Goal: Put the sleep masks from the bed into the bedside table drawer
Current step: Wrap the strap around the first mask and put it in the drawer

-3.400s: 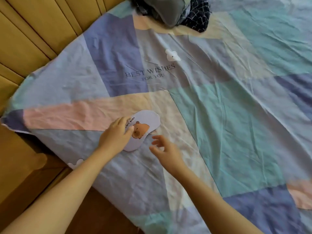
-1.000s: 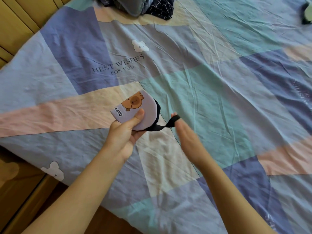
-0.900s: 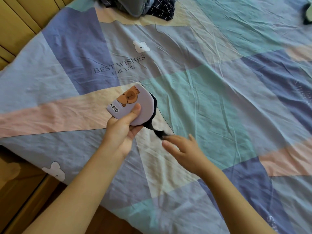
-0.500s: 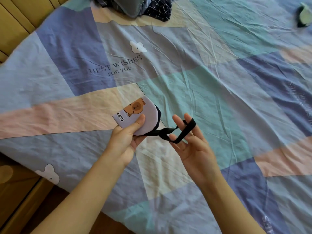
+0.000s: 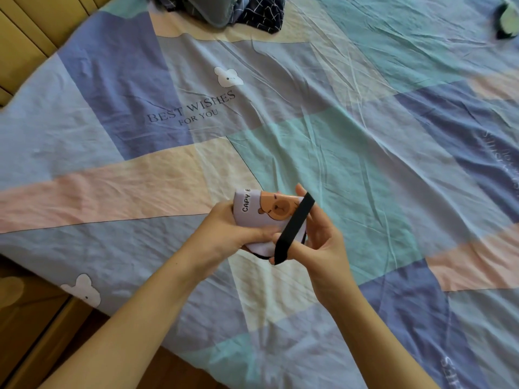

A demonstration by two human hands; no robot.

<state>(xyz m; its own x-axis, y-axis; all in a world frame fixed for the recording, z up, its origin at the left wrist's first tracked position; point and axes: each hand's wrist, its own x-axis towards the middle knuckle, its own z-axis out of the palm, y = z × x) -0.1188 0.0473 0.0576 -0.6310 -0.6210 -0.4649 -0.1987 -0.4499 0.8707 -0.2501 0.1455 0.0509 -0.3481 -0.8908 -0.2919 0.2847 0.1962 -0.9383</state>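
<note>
A folded lilac sleep mask [image 5: 257, 217] with a brown capybara print and the words "CAPY" is held above the bed. My left hand [image 5: 227, 234] grips the folded mask from the left and below. Its black elastic strap [image 5: 292, 228] runs slantwise across the front of the mask. My right hand [image 5: 320, 237] holds the strap, which loops round the thumb and over the fingers. A second sleep mask [image 5: 507, 19], green and dark, lies at the far right top of the bed. The bedside table drawer is not in view.
The patchwork bed sheet [image 5: 351, 141] in blue, teal, pink and cream fills the view. A heap of dark checked and grey clothing [image 5: 238, 9] lies at the top. Wooden panelling [image 5: 33, 26] stands at the upper left, and a wooden floor and bed frame [image 5: 31, 327] show at the lower left.
The mask went from lying flat on the bed to being folded and lifted in my left hand. My right hand has drawn the black strap across the front of the folded mask.
</note>
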